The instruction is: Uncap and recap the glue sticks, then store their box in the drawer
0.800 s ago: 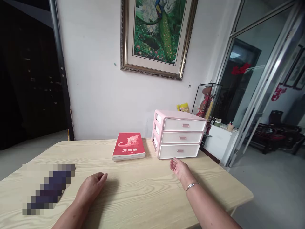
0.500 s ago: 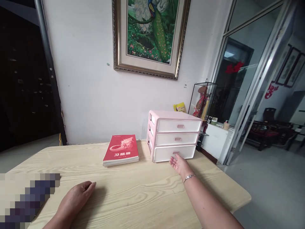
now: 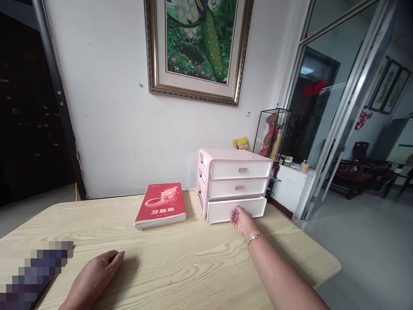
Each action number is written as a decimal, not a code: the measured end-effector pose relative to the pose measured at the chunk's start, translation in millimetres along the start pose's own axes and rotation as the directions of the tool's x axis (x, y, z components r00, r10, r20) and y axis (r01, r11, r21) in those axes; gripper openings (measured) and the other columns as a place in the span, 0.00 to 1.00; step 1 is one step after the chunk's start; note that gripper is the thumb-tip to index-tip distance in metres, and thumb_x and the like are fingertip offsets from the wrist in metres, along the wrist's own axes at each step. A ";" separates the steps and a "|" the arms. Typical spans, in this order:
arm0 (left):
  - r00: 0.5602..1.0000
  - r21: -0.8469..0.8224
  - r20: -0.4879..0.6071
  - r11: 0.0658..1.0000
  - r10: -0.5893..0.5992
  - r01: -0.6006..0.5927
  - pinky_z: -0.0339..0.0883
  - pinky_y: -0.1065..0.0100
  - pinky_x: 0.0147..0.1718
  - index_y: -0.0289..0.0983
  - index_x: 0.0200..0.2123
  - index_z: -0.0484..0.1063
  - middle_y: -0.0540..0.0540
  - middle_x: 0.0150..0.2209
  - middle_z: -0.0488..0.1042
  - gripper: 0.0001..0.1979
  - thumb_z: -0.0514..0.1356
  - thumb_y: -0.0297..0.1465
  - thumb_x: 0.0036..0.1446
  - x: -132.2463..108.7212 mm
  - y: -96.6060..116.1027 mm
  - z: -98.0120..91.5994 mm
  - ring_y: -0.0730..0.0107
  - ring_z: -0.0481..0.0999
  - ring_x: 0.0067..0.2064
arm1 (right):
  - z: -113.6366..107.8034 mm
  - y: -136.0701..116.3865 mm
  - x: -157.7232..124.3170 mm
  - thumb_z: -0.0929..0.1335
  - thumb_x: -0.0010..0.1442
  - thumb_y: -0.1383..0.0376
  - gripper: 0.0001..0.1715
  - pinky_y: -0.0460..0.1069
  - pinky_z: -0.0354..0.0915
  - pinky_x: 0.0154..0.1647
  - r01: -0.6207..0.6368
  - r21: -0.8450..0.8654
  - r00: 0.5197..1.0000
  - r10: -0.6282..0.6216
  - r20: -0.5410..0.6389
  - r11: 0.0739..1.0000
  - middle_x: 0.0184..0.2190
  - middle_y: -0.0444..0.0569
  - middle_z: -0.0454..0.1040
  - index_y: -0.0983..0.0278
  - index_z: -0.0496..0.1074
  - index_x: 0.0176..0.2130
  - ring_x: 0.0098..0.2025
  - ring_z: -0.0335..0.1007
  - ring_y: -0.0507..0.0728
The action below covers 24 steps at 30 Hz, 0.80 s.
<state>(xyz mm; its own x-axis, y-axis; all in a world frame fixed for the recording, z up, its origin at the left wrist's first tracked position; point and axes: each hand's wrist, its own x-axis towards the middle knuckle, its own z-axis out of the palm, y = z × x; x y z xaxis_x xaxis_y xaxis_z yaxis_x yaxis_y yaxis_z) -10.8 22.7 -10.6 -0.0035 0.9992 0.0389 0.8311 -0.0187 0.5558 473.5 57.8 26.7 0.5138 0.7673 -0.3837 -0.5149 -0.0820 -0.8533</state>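
Observation:
A small pink desktop drawer unit (image 3: 237,154) with three white drawers stands toward the back right of the table. Its bottom drawer (image 3: 219,212) is pulled out slightly, and my right hand (image 3: 241,221) grips that drawer's handle, fingers curled over it. The middle drawer (image 3: 222,188) and top drawer (image 3: 226,170) are closed. My left hand (image 3: 100,273) rests on the table at the front left, its fingers curled together; what they hold, if anything, is hidden. Left of the drawer unit lies a red book (image 3: 163,202) atop another volume, nearest to my left hand.
The wooden table (image 3: 180,262) ends in a rounded corner at the right. A pixelated dark object (image 3: 41,275) lies at the left front. Behind the drawers are a yellow packet (image 3: 241,143) and a glass display case (image 3: 272,133). A framed peacock picture (image 3: 193,88) hangs above.
My right hand has closed on the bottom drawer's handle and drawn that drawer out a little toward me. The left hand stays on the table. The view has shifted slightly.

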 end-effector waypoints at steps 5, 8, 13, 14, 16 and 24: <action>1.000 -0.060 -0.016 0.998 0.013 -0.014 0.68 0.68 0.35 0.42 0.30 0.78 0.45 0.32 0.82 0.21 0.53 0.50 0.56 5.1 -10.1 2.8 0.53 0.80 0.39 | -32.0 7.6 -25.0 0.68 0.62 0.59 0.13 0.44 0.67 0.23 0.007 -0.029 1.000 -0.007 -0.013 1.000 0.22 0.45 0.73 0.64 0.67 0.31 0.21 0.70 0.50; 1.000 -0.076 -0.021 0.997 0.009 -0.011 0.68 0.67 0.36 0.42 0.30 0.78 0.46 0.32 0.82 0.21 0.54 0.50 0.54 7.3 -14.1 3.8 0.52 0.81 0.40 | -52.1 11.8 -44.6 0.69 0.61 0.58 0.13 0.44 0.65 0.21 -0.005 -0.058 0.999 0.003 -0.033 0.998 0.22 0.46 0.73 0.64 0.67 0.32 0.21 0.70 0.51; 1.000 -0.076 -0.012 0.997 0.003 -0.004 0.69 0.66 0.37 0.42 0.31 0.79 0.45 0.34 0.83 0.21 0.54 0.50 0.54 9.1 -17.3 4.6 0.51 0.80 0.42 | -73.6 13.6 -73.9 0.68 0.62 0.56 0.14 0.44 0.65 0.21 -0.030 -0.110 0.999 0.027 -0.029 0.994 0.22 0.47 0.74 0.63 0.67 0.32 0.22 0.71 0.52; 1.000 -0.077 -0.002 0.997 0.002 -0.002 0.69 0.66 0.38 0.42 0.31 0.79 0.45 0.35 0.83 0.21 0.54 0.50 0.54 9.4 -18.0 4.8 0.51 0.80 0.42 | -76.2 11.6 -77.3 0.67 0.63 0.56 0.14 0.45 0.65 0.21 -0.030 -0.178 0.999 0.026 -0.021 0.984 0.23 0.48 0.75 0.63 0.67 0.32 0.22 0.71 0.52; 1.000 -0.084 0.011 0.996 -0.002 0.003 0.69 0.65 0.40 0.42 0.32 0.79 0.46 0.36 0.83 0.22 0.53 0.51 0.54 10.2 -19.5 5.1 0.52 0.80 0.43 | -80.0 3.5 -81.5 0.66 0.62 0.56 0.14 0.46 0.64 0.21 0.011 -0.388 1.000 -0.011 0.003 0.922 0.22 0.50 0.75 0.64 0.68 0.32 0.20 0.69 0.53; 0.999 -0.121 0.007 0.992 -0.037 0.037 0.70 0.64 0.40 0.44 0.31 0.80 0.48 0.36 0.83 0.21 0.57 0.52 0.49 15.5 -22.7 4.5 0.49 0.79 0.45 | -56.2 -69.7 -83.6 0.73 0.51 0.61 0.06 0.47 0.64 0.42 0.611 -0.675 0.771 -0.503 0.389 0.413 0.34 0.47 0.77 0.60 0.76 0.31 0.42 0.71 0.58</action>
<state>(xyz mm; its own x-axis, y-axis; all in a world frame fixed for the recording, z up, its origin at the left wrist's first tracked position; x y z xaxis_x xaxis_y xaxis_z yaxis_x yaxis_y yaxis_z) -27.2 38.7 -26.3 -0.0306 0.9994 0.0128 0.7571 0.0148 0.6531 505.0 -36.3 98.5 0.3885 0.8808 0.2708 0.5643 0.0049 -0.8256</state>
